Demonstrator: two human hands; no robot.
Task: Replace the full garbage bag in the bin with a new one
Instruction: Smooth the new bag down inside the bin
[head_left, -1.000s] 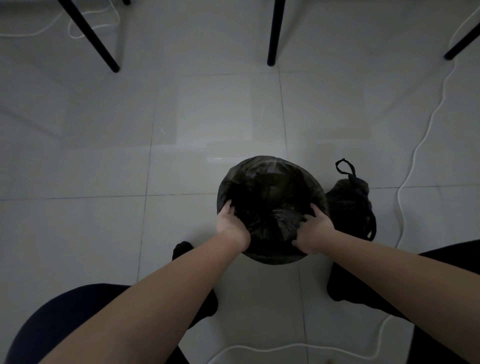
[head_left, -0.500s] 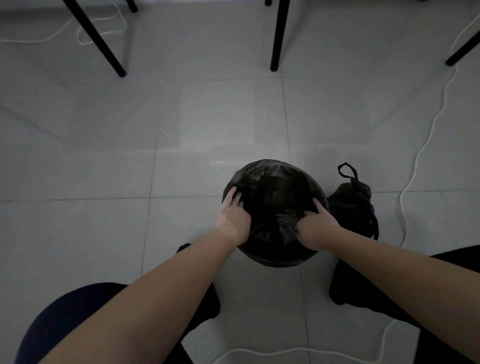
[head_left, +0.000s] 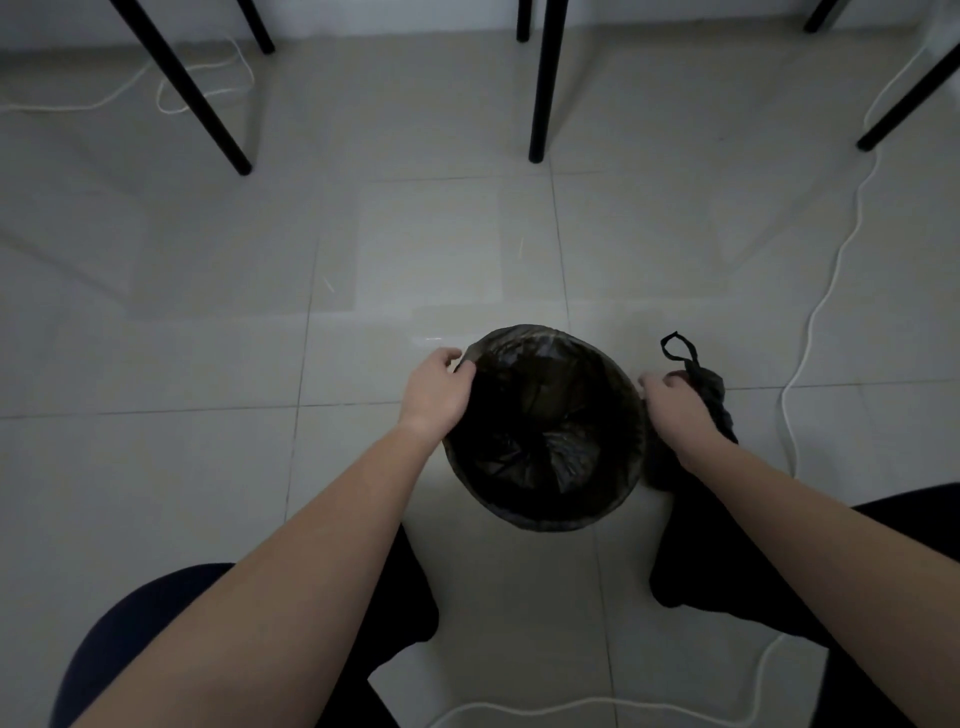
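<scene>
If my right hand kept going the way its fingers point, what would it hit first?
Your right hand would probably meet the bin's rim, covered by the new bag; the tied full bag lies just beside that line. Depth is unclear.

Dim room: pale tiled floor (head_left: 208, 467), black furniture legs (head_left: 540, 93), loose white cables (head_left: 810, 322), white wall (head_left: 389, 18).

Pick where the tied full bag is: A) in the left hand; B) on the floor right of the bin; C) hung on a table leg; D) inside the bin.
B: the tied full bag lies on the floor beside the bin, on its right, partly behind the right hand.
</scene>
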